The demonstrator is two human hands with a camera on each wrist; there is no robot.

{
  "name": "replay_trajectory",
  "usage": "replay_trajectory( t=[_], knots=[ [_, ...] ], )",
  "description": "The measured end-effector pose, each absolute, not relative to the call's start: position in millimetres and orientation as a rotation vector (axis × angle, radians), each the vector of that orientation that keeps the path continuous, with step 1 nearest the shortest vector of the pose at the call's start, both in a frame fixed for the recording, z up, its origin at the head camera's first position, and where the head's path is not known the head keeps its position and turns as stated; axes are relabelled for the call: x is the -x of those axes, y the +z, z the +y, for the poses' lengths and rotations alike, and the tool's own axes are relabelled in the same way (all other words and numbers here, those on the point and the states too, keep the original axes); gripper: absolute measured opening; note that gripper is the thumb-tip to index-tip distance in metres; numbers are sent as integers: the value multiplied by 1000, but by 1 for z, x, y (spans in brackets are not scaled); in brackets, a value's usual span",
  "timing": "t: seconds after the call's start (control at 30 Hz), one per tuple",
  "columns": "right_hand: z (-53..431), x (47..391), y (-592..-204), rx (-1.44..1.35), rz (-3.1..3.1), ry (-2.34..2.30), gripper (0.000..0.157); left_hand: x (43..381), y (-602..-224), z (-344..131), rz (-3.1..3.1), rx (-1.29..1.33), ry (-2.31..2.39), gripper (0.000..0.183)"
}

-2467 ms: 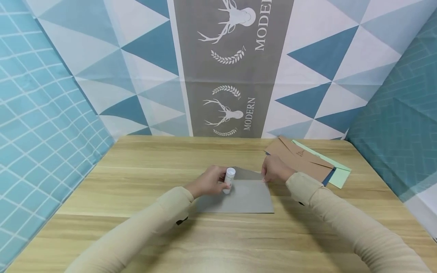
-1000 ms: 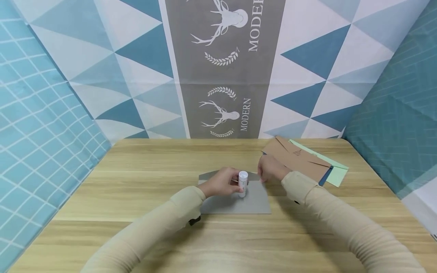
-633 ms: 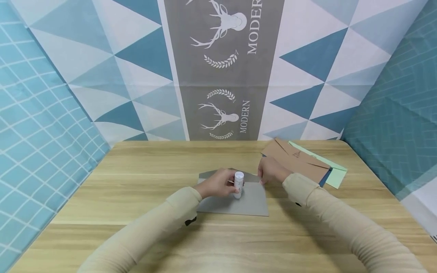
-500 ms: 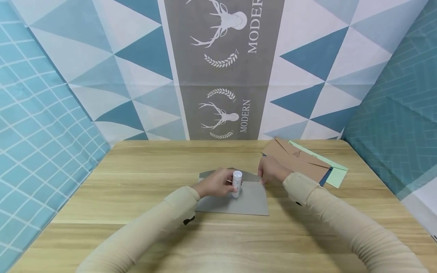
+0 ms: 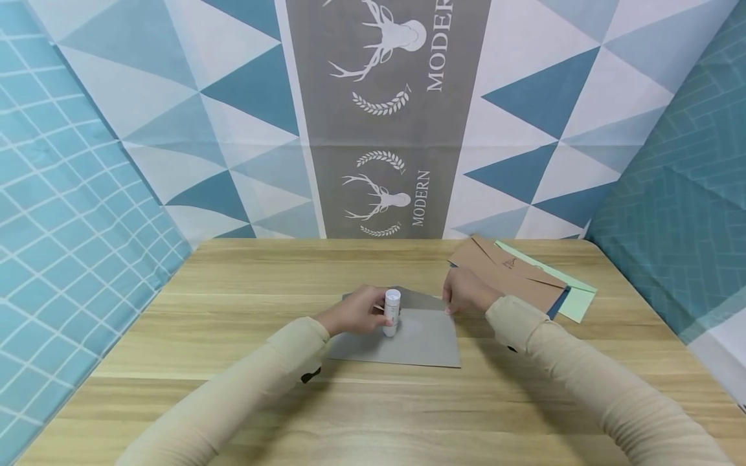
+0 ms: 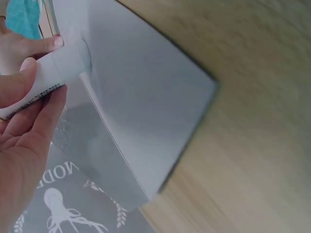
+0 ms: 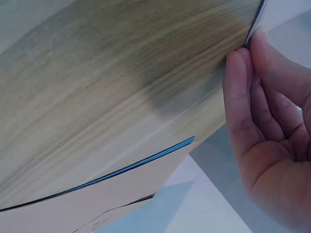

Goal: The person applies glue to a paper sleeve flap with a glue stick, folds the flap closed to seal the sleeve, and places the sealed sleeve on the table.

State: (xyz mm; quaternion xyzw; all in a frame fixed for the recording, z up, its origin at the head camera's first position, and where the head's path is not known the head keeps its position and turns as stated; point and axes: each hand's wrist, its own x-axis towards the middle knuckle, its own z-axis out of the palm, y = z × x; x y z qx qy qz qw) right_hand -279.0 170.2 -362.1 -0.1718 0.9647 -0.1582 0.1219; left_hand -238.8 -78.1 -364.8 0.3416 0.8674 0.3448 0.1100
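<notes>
A grey envelope [image 5: 419, 336] lies on the table with its flap [image 5: 418, 298] opened out toward the back. My left hand [image 5: 358, 312] grips a white glue stick [image 5: 392, 312], thumb on one side and fingers on the other. It stands nearly upright, its lower end against the envelope's grey face. Small print runs along the tube [image 6: 39, 87] in the left wrist view. At the envelope's right edge, close to the flap fold, my right hand [image 5: 466, 290] pinches the paper. The right wrist view shows its thumb and index fingertips [image 7: 260, 36] meeting on that edge.
Behind the right hand, a brown envelope [image 5: 495, 275] lies over a dark blue envelope [image 5: 558, 304] and a mint green one [image 5: 579, 304]. The wooden table [image 5: 262, 278] ends at a patterned cloth backdrop [image 5: 387, 116].
Over the past second my left hand has slid the glue stick leftward across the envelope, after an earlier shift to the right. My right hand keeps its pinch on the edge.
</notes>
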Motion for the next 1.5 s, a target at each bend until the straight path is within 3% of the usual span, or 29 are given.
replay_trajectory(
  t=[0.4, 0.77, 1.03, 1.5],
  knots=[
    [175, 279, -360, 551, 2865, -465, 14, 240, -363, -88, 2595, -955, 1037, 25],
    [175, 271, -372, 704, 2897, -525, 12, 218, -357, -97, 2620, -820, 1208, 29],
    [171, 268, -369, 726, 2936, -510, 13, 213, -343, -126, 2662, -609, 1622, 29],
    [169, 268, -359, 776, 2900, -527, 12, 186, -332, -175, 2749, -507, 1711, 30]
  ],
)
